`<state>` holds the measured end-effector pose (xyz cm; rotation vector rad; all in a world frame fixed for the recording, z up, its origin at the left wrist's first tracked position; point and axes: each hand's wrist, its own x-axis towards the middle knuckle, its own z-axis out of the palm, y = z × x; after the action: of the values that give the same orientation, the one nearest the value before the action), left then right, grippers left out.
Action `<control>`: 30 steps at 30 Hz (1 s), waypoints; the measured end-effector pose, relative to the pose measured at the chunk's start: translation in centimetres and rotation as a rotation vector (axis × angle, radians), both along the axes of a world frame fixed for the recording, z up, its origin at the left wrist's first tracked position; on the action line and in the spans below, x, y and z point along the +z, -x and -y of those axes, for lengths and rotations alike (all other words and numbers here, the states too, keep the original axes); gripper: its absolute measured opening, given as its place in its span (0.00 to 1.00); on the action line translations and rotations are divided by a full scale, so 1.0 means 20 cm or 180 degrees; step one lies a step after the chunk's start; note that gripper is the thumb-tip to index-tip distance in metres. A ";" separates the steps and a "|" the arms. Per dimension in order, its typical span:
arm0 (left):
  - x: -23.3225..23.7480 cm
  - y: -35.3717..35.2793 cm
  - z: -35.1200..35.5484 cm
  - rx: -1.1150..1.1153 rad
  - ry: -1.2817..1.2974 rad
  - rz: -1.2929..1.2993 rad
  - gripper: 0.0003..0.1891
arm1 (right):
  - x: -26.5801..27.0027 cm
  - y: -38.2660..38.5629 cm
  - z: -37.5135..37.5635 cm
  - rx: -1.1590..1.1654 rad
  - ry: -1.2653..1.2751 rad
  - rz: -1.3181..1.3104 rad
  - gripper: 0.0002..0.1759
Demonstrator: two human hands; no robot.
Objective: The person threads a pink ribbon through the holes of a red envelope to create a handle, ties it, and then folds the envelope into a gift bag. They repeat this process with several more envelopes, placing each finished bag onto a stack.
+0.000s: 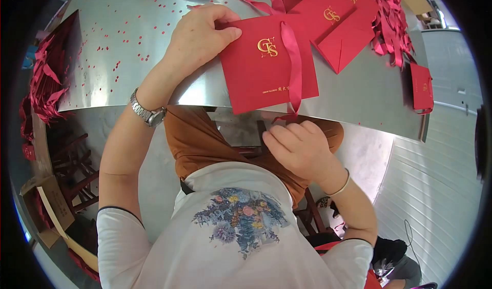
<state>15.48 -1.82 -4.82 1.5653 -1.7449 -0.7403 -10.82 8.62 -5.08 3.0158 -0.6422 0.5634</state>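
A flat red paper gift bag point(251, 79) with gold lettering lies at the table's front edge. My left hand point(202, 35), with a metal watch on its wrist, grips the bag's upper left edge between thumb and fingers. A pink-red ribbon point(293, 66) runs from the bag's top down its front and past the table edge. Just below that edge, my right hand point(300, 148) is closed, its fingers curled at the ribbon's lower end; the fingertips are partly hidden.
More red gift bags point(341, 25) lie behind on the metal table point(138, 86). A heap of ribbons point(392, 27) sits at the right, near a small red bag point(422, 86) at the edge. Ribboned bags point(48, 79) are stacked left. Red paper dots are scattered about.
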 end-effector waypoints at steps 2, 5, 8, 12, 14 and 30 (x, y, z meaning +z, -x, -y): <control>-0.02 -0.01 0.00 0.0019 0.0063 0.0015 0.14 | -0.02 -0.05 0.00 0.0052 0.0287 -0.0062 0.08; -0.04 -0.02 0.01 -0.0009 0.0067 0.0078 0.14 | 0.01 -0.11 0.01 0.0228 0.0597 -0.1239 0.09; -0.04 -0.02 0.01 0.0012 0.0090 0.0058 0.14 | 0.07 -0.17 0.03 0.0327 0.0859 -0.2220 0.10; -0.02 -0.03 0.01 -0.0006 0.0066 0.0035 0.14 | 0.10 -0.21 0.06 0.0553 0.1080 -0.2456 0.09; -0.04 -0.03 0.01 -0.0031 -0.0048 -0.0149 0.13 | 0.10 -0.19 0.07 0.0677 0.0892 -0.2157 0.09; 0.12 0.00 -0.03 -0.0473 -0.0275 -0.0213 0.09 | 0.12 -0.36 0.32 -0.1691 -0.1871 0.1947 0.06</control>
<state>15.56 -1.22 -2.43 1.4607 -1.8154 -0.9418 -3.53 2.22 -2.71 2.8655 -1.8447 1.4759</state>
